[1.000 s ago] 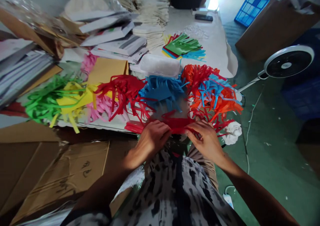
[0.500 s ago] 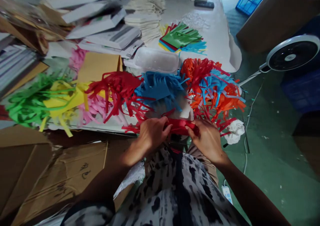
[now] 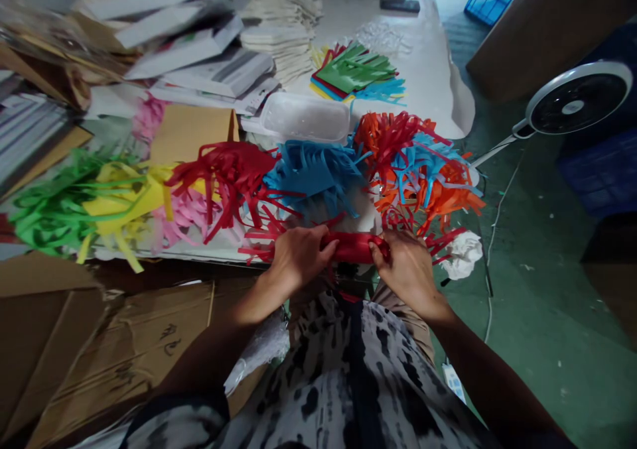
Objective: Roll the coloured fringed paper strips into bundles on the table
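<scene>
Both my hands grip a rolled piece of red fringed tissue paper (image 3: 353, 247) at the table's front edge. My left hand (image 3: 301, 253) is closed round its left part, with red strips sticking out past the fingers. At the other end my right hand (image 3: 405, 263) pinches the roll, and more strips poke out to its right. Just beyond lie blue fringed paper (image 3: 316, 174), a red fringed bunch (image 3: 239, 170), and a mixed pile of orange, red and light blue fringes (image 3: 423, 170).
Yellow (image 3: 119, 193) and green fringes (image 3: 52, 200) spread leftward. A clear plastic tray (image 3: 306, 117) stands behind the blue paper. White crumpled paper (image 3: 462, 255) sits by the right corner. A round fan (image 3: 577, 101) stands at right; cardboard boxes (image 3: 149, 343) are below left.
The red paper between my hands now shows as a smoother, tighter roll. Both hands have shifted slightly, still gripping it. The whole view has drifted a little.
</scene>
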A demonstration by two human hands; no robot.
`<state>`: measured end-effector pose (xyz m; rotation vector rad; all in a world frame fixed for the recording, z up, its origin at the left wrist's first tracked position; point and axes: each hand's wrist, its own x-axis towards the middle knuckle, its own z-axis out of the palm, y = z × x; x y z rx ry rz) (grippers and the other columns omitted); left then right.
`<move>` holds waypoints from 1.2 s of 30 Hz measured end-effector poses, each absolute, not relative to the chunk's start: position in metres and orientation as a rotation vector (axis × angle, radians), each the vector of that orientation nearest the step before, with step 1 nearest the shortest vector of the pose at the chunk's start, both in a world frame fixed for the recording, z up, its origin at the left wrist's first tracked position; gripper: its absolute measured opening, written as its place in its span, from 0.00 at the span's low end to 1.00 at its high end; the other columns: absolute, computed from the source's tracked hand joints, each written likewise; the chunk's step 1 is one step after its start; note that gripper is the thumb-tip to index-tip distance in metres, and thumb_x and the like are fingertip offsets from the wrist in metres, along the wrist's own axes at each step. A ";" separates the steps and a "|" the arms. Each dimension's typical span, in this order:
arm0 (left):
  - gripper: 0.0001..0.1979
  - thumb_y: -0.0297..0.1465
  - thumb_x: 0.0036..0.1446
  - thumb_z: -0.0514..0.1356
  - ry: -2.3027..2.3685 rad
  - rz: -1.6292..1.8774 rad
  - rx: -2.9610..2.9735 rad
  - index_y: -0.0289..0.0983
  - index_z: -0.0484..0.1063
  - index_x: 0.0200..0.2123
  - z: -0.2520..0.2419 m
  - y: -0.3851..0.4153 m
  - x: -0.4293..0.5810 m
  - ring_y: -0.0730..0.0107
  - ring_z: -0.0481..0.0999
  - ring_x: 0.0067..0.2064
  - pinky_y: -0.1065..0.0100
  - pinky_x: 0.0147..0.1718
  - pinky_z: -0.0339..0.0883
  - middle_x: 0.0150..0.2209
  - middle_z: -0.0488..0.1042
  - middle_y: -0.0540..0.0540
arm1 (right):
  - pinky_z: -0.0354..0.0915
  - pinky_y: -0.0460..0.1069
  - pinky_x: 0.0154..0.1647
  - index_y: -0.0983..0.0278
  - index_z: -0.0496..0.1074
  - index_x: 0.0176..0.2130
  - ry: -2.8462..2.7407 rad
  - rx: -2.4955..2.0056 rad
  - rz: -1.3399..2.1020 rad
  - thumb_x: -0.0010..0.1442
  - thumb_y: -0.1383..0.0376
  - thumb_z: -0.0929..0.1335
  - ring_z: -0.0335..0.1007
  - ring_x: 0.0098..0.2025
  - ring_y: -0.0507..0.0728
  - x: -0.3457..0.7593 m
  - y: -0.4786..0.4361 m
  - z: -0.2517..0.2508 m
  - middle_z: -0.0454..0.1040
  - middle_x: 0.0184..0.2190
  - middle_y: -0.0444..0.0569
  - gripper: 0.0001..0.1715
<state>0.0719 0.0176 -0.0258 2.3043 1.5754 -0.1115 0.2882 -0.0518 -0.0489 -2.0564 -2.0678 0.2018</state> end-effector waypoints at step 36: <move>0.05 0.32 0.61 0.69 1.363 1.094 2.851 0.38 0.81 0.33 -0.024 -0.001 -0.018 0.49 0.79 0.53 0.40 0.58 0.70 0.46 0.84 0.41 | 0.52 0.63 0.61 0.61 0.78 0.42 -2.336 -1.494 -0.188 0.69 0.66 0.70 0.73 0.55 0.63 0.305 -0.083 -0.047 0.85 0.41 0.47 0.04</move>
